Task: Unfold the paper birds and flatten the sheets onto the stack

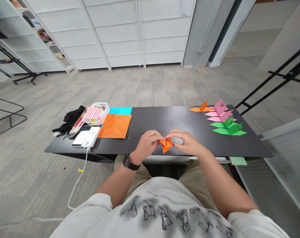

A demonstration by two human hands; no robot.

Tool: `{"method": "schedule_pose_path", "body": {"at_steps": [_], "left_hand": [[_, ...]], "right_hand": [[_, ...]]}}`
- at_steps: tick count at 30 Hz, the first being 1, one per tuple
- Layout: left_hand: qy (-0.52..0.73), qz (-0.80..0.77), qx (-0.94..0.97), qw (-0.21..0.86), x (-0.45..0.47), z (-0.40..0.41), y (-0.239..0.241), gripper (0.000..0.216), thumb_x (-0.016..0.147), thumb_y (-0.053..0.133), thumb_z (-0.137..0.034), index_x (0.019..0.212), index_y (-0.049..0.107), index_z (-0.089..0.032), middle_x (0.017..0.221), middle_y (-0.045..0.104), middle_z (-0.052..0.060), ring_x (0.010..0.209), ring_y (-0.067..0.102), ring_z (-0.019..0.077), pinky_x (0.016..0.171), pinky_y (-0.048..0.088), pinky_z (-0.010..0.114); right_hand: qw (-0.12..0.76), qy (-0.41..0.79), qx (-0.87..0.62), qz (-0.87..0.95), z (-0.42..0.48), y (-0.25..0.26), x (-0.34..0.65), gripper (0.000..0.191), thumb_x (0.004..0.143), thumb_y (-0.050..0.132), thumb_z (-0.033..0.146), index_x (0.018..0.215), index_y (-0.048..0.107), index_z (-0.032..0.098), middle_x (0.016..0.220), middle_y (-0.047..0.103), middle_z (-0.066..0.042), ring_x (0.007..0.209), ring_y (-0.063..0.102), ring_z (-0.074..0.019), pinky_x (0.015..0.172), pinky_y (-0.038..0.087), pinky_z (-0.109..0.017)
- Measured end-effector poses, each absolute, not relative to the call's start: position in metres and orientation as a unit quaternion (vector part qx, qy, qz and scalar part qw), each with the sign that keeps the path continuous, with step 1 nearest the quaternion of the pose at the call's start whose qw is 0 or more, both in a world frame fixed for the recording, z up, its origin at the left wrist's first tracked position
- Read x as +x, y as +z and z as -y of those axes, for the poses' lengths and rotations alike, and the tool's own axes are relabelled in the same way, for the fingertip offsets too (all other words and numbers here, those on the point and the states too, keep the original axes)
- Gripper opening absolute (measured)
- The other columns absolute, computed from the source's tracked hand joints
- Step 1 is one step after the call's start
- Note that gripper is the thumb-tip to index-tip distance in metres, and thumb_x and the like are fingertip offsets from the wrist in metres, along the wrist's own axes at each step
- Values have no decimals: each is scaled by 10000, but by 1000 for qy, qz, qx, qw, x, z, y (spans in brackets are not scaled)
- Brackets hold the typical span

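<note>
A small folded piece of orange origami paper is held over the front part of the dark table. My left hand pinches its left side, with thumb and fingers closed on the paper. From the other side my right hand grips the upper right edge between thumb and forefinger. Finished-looking paper cranes stand at the table's right: an orange crane, pink cranes and green cranes. Flat orange paper sheets lie left of my hands, partly over a blue sheet.
On the left of the black table are a white basket with a pink patterned packet, a white power bank with a cable, a phone and black cloth. Black metal stands rise at both sides.
</note>
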State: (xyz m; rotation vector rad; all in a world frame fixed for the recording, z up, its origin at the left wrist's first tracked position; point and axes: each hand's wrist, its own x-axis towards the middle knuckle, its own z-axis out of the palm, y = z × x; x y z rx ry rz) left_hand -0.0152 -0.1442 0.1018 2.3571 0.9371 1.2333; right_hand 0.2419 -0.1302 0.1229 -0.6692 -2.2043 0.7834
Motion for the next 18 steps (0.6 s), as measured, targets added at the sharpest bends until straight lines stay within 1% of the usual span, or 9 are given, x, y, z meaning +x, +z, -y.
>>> {"method": "schedule_pose_path", "body": {"at_steps": [5,7,9,11,12,14,18], "left_hand": [[439,-347,805,197,-13,143,101,258,997,584,-108,1017,812,-229,984,769,57,912,733,167,828,579,294],[444,-346,799,210,-11,143,100,223,998,602,-115,997,801,-217,978,769,57,905,732,167,827,578,289],[444,-352,794,222,-9,143,99,152,1002,646,-154,1006,789,-204,978,770,60,899,726,174,826,575,293],[438,-372,783,237,-5,144,99,107,995,710,-230,1069,780,-197,1008,780,71,920,726,191,841,577,308],[436,-383,776,247,-4,145,100,149,987,736,-267,1112,774,-196,1038,786,78,945,730,202,863,580,318],[434,-396,763,270,-1,146,100,221,980,756,-316,1167,768,-199,1092,796,87,993,736,218,910,581,337],[439,-420,730,313,4,147,94,221,988,738,-354,1130,784,-192,1094,805,88,997,738,226,934,581,351]], "right_hand": [[408,256,-307,820,129,113,241,308,964,705,208,1255,758,296,1149,783,-66,1063,744,-225,951,600,-393],[429,237,-333,805,129,110,239,266,966,732,243,1226,757,289,1123,786,-65,1035,742,-229,933,597,-393],[446,221,-355,791,130,109,238,167,957,741,241,1120,757,271,1032,781,-52,948,734,-220,863,591,-371],[454,209,-371,782,132,109,236,40,951,730,224,974,728,257,924,755,-35,852,709,-206,786,568,-344],[455,206,-375,781,132,109,235,50,953,720,218,919,707,253,889,741,-30,824,696,-201,764,555,-337],[453,206,-376,782,134,109,233,94,958,705,218,874,682,252,865,731,-28,807,684,-199,756,542,-336],[449,216,-373,783,136,110,231,89,970,690,225,887,697,257,867,741,-28,815,689,-205,763,538,-345]]}}
